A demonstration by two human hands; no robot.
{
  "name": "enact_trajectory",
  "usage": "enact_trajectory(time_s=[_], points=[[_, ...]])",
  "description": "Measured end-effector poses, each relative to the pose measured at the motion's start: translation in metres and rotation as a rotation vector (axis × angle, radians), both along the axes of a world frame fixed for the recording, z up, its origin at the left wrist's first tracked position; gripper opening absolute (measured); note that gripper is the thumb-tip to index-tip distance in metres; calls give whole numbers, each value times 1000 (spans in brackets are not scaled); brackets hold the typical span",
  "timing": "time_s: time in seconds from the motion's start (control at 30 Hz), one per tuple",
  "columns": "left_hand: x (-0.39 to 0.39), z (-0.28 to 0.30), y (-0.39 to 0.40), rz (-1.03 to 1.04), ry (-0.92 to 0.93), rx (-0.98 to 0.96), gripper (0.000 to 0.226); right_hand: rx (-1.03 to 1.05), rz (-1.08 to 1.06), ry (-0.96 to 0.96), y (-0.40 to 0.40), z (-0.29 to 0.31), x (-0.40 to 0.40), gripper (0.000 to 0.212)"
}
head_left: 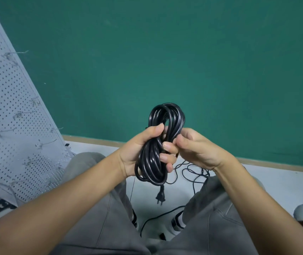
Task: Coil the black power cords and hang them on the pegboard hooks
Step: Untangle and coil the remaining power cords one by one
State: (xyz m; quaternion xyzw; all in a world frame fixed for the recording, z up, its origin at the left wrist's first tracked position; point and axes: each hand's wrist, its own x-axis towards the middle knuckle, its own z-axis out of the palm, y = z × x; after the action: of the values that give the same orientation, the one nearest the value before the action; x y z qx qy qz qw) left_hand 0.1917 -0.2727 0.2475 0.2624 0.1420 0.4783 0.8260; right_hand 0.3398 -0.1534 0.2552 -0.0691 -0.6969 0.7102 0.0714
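Both forearms reach in from the lower corners and meet near the centre of the view, over the person's grey-trousered knees. The left hand comes in from seven o'clock with its palm turned toward the camera and its fingers wrapped round the middle of the coiled black power cord; the thumb lies across the top of the bundle and the fingertips curl back over its right side, so the grip is closed firmly on the coil. The right hand comes in from five o'clock, back of the hand toward the camera, its fingers bent inward and pinching the strands at the coil's waist, just beside the left fingertips. How much of the cord it has between its fingers cannot be told, as they are tucked under.

The coil stands roughly upright between the two hands. Its upper loop rises toward twelve o'clock against the green wall, and its lower loop hangs toward six o'clock below the left palm. A two-pin plug dangles from the bottom of the coil.

On the pale floor, at about five o'clock from the coil, a thinner loose cord lies in tangled loops between the legs. At nine o'clock a grey pegboard leans along the left edge, with metal hooks sticking out of it.
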Motion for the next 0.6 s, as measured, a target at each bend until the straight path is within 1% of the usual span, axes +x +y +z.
enact_trajectory(time_s=[0.03,0.13,0.2,0.37,0.43,0.5,0.53,0.6], points=[[-1,1,-1,21,46,-18,35,16,-20,7,0,3,2,62],[0,5,-3,121,203,-74,38,104,-7,-14,2,8,8,29],[1,10,-4,169,262,-104,41,132,2,-28,5,9,10,21],[1,22,0,245,393,-121,56,266,-51,-36,11,10,13,26],[1,24,1,253,422,-116,63,305,-107,-34,11,12,15,38],[1,25,2,262,442,-98,65,353,-166,-28,11,14,16,49],[2,25,2,276,454,-86,63,385,-199,-34,11,14,16,48],[4,24,4,335,500,-53,52,475,-289,-50,8,13,17,35]])
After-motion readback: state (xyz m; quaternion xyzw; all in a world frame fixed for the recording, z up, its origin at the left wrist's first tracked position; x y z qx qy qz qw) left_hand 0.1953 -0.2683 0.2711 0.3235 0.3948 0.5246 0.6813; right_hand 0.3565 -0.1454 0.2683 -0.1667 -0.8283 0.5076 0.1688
